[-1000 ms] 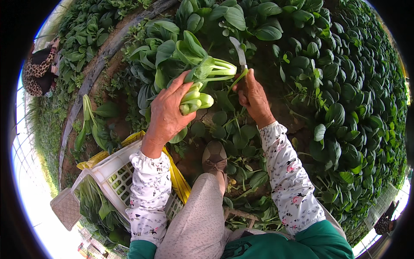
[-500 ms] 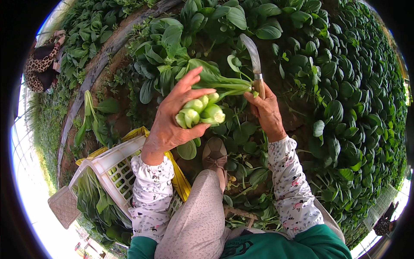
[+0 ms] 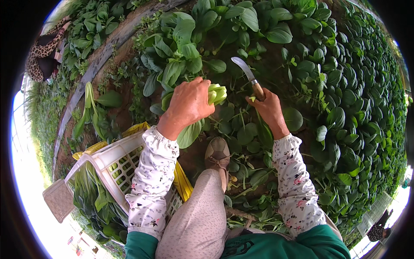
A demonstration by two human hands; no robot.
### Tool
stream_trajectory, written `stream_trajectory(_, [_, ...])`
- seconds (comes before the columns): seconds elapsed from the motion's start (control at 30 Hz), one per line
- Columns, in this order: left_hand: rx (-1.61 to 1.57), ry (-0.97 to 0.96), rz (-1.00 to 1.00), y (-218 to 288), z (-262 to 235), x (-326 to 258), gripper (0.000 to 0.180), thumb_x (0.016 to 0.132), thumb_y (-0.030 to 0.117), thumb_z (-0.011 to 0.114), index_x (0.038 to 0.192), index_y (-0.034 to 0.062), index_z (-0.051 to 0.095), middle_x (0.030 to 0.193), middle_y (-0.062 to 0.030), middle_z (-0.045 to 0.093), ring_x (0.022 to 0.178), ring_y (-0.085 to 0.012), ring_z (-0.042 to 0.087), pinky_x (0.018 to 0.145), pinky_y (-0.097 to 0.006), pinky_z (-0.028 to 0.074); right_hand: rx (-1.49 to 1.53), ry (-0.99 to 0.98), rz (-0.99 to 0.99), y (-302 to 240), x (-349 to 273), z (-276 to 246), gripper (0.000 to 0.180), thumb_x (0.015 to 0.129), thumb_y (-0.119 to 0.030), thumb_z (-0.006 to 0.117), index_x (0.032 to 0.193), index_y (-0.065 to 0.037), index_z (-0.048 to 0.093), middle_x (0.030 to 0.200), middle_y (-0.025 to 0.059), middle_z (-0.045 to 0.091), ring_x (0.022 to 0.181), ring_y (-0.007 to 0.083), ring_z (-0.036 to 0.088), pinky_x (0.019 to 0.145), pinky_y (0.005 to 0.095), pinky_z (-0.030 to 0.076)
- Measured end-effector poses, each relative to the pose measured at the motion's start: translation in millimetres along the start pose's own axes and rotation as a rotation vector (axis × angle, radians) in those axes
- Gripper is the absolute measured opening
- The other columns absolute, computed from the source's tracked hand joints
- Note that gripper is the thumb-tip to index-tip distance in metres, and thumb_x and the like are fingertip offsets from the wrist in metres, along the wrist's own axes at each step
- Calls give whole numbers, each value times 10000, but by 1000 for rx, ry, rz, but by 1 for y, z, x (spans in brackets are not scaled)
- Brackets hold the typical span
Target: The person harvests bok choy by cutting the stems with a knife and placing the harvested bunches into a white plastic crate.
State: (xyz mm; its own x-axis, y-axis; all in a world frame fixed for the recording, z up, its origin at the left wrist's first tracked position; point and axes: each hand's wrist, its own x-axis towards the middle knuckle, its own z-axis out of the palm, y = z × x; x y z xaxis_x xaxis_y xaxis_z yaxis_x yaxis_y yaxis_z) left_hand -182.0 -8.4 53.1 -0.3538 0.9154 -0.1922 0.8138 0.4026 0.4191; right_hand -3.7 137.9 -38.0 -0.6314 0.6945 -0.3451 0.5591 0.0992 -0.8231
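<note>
In the head view, the left hand [image 3: 189, 103] is wrapped around a green leafy plant [image 3: 214, 94]. Its fingers are clamped on the pale stalks, and the leaves hang down under the hand. The right hand [image 3: 268, 110] is just to the right of the plant. Its fingers are closed tight on the brown handle of a knife [image 3: 249, 77], and the curved blade points up and away from the plant. A brown shoe [image 3: 217, 154] stands on the soil below the plant. A white basket [image 3: 113, 160] with more cut greens sits down and left of the plant. More green plants [image 3: 358, 108] grow in rows all around it.
</note>
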Motion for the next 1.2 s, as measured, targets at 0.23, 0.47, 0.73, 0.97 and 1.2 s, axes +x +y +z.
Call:
stream_trajectory(0.23, [418,-93,-46,-58,0,65,191,590,81,586,718,-59,604,1288,-299,414,757,-400,620,720,-443,494,160,-50,26,-26,53,72,625,758,-583,611,719,35,528,613,111,505,588,205,483,562,352,394])
stream_trajectory(0.47, [173,3,-227,-96,12,29,497,633,114,608,1104,-36,568,1397,-68,374,878,-372,609,818,-426,477,-13,-141,59,-21,77,108,495,892,-439,443,918,30,598,898,250,612,915,414,561,773,442,435])
stream_trajectory(0.73, [108,64,-225,-94,10,26,496,648,139,611,1108,-41,566,1383,-39,397,892,-362,606,834,-411,469,-223,-59,-51,-30,79,112,448,877,-425,479,958,1,589,870,230,621,878,406,579,759,466,451])
stream_trajectory(0.97, [-53,125,-75,-53,-7,1,515,656,115,657,1139,-20,542,1341,-5,450,1038,-276,565,870,-346,462,-30,-184,-55,4,52,70,436,860,-447,538,959,-24,573,809,148,637,647,260,579,561,358,446])
stream_trajectory(1.2, [-542,10,9,-14,-26,-25,594,654,86,676,1222,11,518,1315,-102,475,1167,-222,492,996,-312,343,1106,-227,110,-46,18,36,323,815,-339,668,940,-61,560,684,-29,504,475,22,357,424,195,273])
